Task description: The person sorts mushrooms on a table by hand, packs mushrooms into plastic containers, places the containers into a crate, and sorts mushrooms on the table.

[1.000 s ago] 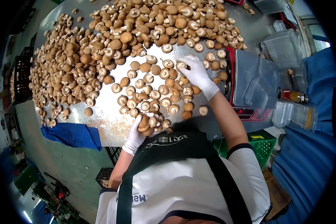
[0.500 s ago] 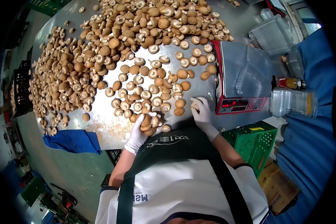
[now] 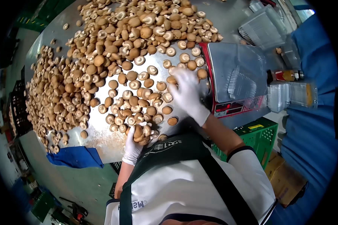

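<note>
Left fingers (image 3: 130, 135) grasping mushrooms (image 3: 139, 133) near table edge (image 3: 112, 159), room between, right fingers (image 3: 183, 77) beside scale (image 3: 219, 67), hold unclear

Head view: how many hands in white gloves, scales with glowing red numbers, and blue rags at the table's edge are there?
Right hand and left hand, in white gloves: 2
Scale with glowing red numbers: 1
Blue rag: 1
Total: 4
</note>
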Available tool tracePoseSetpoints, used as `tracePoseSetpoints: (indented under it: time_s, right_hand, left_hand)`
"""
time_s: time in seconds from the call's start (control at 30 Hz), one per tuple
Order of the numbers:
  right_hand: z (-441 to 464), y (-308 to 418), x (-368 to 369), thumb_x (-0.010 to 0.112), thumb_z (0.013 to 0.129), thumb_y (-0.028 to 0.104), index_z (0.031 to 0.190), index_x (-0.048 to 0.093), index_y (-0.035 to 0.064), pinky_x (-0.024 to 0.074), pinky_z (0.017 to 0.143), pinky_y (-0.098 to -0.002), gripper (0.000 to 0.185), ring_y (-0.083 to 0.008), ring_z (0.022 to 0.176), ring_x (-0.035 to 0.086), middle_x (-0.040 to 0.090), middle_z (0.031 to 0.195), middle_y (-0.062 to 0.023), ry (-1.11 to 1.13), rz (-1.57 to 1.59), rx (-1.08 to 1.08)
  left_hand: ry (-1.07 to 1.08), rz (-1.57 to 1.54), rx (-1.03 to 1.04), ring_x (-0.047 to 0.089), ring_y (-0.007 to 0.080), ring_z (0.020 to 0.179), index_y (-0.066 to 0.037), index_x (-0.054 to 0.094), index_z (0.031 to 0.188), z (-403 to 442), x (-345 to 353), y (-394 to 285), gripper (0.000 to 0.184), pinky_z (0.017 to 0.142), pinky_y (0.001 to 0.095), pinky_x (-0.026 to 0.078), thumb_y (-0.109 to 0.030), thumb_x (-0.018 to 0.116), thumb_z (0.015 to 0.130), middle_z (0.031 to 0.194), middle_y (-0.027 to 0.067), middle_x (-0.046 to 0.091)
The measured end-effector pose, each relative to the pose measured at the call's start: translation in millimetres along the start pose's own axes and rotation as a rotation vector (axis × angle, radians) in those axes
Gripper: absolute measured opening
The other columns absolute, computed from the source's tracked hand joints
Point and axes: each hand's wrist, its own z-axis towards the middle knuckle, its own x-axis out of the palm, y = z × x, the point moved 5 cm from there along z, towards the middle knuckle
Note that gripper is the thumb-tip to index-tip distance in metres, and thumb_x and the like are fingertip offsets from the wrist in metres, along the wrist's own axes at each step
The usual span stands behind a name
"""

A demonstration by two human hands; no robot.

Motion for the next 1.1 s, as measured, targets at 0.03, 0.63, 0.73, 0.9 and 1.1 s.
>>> tracePoseSetpoints:
  time_s: [0.03,0.63,0.73,0.9,1.1]
  right_hand:
    - [10.3,-30.5,2.0,0.069,0.084,0.032,0.130,0.057,0.0076,0.0330,0.110,-0.0479,0.053,-0.0334,0.129,0.045,0.053,0.137,-0.0113,-0.116,-0.117,0.079]
    - [-41.8,-56.2,17.8,0.071,0.084,0.010,0.119,0.063,0.0050,0.0454,0.100,-0.0388,0.036,-0.0315,0.112,0.059,0.063,0.118,-0.0136,-0.062,0.215,0.216]
    - [-39.3,-56.5,28.1,0.074,0.086,0.013,0.124,0.061,0.0060,0.0504,0.089,-0.0319,0.041,-0.0225,0.099,0.064,0.068,0.106,-0.0102,0.162,0.462,0.303]
    - [-42.0,-5.1,14.9,0.072,0.086,0.008,0.123,0.062,0.0054,0.0527,0.087,-0.0336,0.038,-0.0208,0.097,0.066,0.068,0.112,-0.0119,0.161,0.500,0.161]
    - [-26.8,41.3,-16.3,0.056,0.089,0.004,0.112,0.070,0.0026,0.0455,0.100,-0.0425,0.027,-0.0322,0.113,0.062,0.070,0.113,-0.0166,0.135,0.466,-0.169]
  left_hand:
    - [-0.053,0.032,0.026,0.061,0.0220,0.089,-0.005,0.054,0.124,-2.5,7.7,-4.5,0.051,0.077,0.0341,0.051,-0.049,0.052,0.099,0.112,0.0126,0.063]
    - [0.144,0.135,-0.049,0.063,0.0249,0.107,-0.002,0.051,0.132,6.2,27.6,11.0,0.052,0.094,0.0394,0.052,-0.042,0.056,0.099,0.120,0.0134,0.062]
    - [0.259,0.189,-0.092,0.061,0.0220,0.107,-0.005,0.047,0.141,14.6,46.6,13.6,0.054,0.093,0.0370,0.051,-0.040,0.054,0.100,0.122,0.0107,0.060]
    - [0.292,0.254,-0.053,0.060,0.0194,0.104,-0.013,0.038,0.151,27.0,73.2,5.5,0.059,0.081,0.0313,0.054,-0.035,0.055,0.099,0.123,0.0087,0.057]
    - [0.270,0.207,-0.145,0.061,0.0290,0.109,-0.004,0.046,0.137,37.0,63.6,7.2,0.053,0.097,0.0414,0.050,-0.038,0.053,0.097,0.122,0.0170,0.060]
